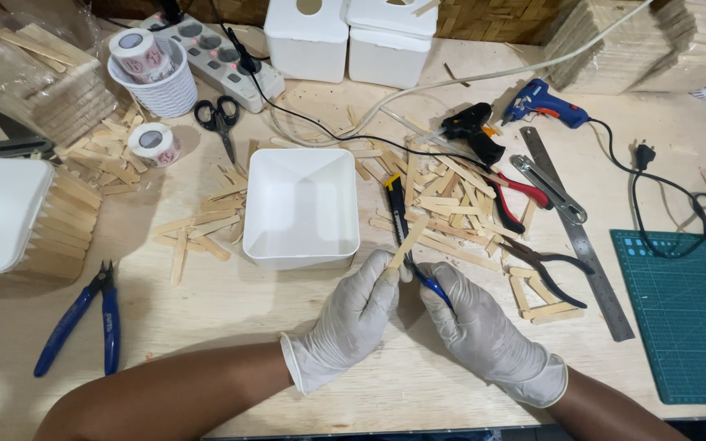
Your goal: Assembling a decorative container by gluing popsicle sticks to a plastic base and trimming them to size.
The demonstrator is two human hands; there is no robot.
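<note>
My left hand, in a white glove, pinches the lower end of a flat wooden stick that points up and away from me. Just right of it, my gloved right hand is closed around a small blue-handled cutter, whose tip meets the stick near my left fingers. Both hands hover over the pale wooden table, in front of a white square box that stands open. A yellow and black utility knife lies just beyond the stick.
Loose wooden sticks are scattered right of the box, with red-handled pliers, black pliers, a steel ruler and two glue guns. Blue pliers lie at left. A green cutting mat sits at right.
</note>
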